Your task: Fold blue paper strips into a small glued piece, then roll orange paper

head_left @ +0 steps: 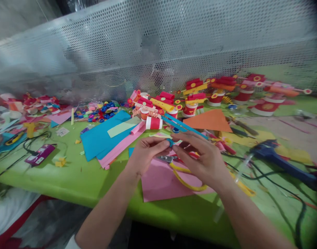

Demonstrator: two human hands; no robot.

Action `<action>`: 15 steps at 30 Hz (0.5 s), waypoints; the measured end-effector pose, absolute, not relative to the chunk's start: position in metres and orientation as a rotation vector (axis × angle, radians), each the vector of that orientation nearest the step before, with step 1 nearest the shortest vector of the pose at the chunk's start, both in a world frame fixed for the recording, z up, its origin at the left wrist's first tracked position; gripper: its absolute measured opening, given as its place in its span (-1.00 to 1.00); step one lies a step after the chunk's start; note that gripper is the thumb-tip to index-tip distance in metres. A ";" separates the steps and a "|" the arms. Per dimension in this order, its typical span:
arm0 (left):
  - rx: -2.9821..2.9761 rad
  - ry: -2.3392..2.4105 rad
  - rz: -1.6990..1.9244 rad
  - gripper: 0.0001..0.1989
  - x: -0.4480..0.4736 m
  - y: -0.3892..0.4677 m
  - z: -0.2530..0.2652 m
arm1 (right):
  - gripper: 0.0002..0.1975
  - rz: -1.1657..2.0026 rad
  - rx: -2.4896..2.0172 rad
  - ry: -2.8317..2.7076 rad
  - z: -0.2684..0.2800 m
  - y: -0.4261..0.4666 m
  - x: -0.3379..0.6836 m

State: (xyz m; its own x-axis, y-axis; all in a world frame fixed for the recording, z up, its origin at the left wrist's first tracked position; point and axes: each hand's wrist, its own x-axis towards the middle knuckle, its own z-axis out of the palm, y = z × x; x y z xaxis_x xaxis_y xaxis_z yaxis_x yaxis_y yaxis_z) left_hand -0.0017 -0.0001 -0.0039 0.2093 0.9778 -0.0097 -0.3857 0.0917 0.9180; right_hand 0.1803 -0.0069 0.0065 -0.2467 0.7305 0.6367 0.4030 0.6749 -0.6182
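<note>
Between the fingertips of my left hand (152, 152) and my right hand (202, 159) is a small round blue piece (170, 141), which looks like a rolled paper strip. Both hands are closed in a pinch on it. Directly under them, a pair of scissors with yellow handles (192, 186) lies on a pink paper sheet (158, 183), partly hidden by my right hand. Just beyond my fingers are long blue paper strips (186, 127) and a red-and-white paper cup (154, 123) lying on its side.
Blue sheets (96, 138) lie to the left, an orange sheet (209, 120) to the right. A blue glue gun (280, 160) with cables is at right. Finished-looking cup models (217, 98) line the perforated metal panel (174, 41). A purple device (40, 155) sits on the green tabletop (78, 180).
</note>
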 end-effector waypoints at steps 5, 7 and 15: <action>1.018 0.787 1.217 -0.79 0.000 -0.001 -0.005 | -0.81 0.512 -0.870 -1.788 0.004 -0.005 0.178; 1.032 0.783 1.225 -0.78 0.000 0.000 -0.007 | -0.81 0.549 -0.859 -1.756 0.003 -0.003 0.178; 1.248 0.891 1.357 -0.81 0.001 -0.003 -0.005 | -0.74 0.884 -0.912 -1.615 0.004 0.000 0.180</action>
State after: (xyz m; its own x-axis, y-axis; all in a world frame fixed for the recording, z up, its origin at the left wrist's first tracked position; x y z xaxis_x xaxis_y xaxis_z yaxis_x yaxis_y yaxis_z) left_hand 0.0013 -0.0030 -0.0048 0.0830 0.9757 0.2026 -0.2024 -0.1826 0.9621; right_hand 0.1803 -0.0004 0.0045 -0.1770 0.8919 0.4161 0.1302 0.4403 -0.8884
